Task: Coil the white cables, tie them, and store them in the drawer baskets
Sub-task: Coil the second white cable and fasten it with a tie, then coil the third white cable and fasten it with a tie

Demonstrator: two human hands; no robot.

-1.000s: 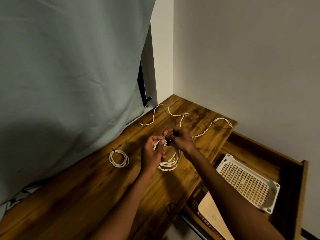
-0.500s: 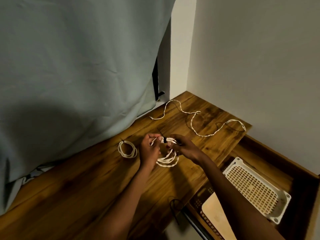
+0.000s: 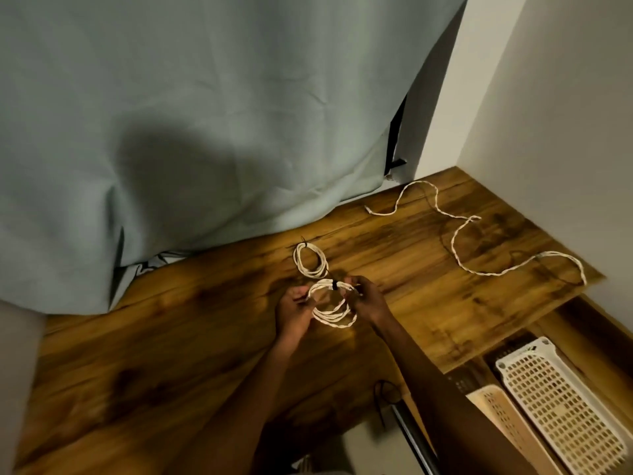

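1. The left hand [image 3: 294,311] and right hand [image 3: 368,299] each pinch a side of the white coil [image 3: 334,305] just above the worktop [image 3: 205,354]; that grip likely keeps its loops together while the black tie [image 3: 334,286] is tightened.
2. A tied coil [image 3: 310,264] lies just beyond.
3. A loose cable [image 3: 479,245] sprawls far right.
4. The white basket [image 3: 561,399] waits near right.

I see white twisted cable in the coil [image 3: 334,308], bound by a black tie [image 3: 334,286]. The table [image 3: 191,341] is brown wood, dark-streaked and mottled. The curtain [image 3: 205,114] is plain pale grey-green. One basket [image 3: 561,402] is cream with a grid of holes; the other basket [image 3: 496,406] is tan.
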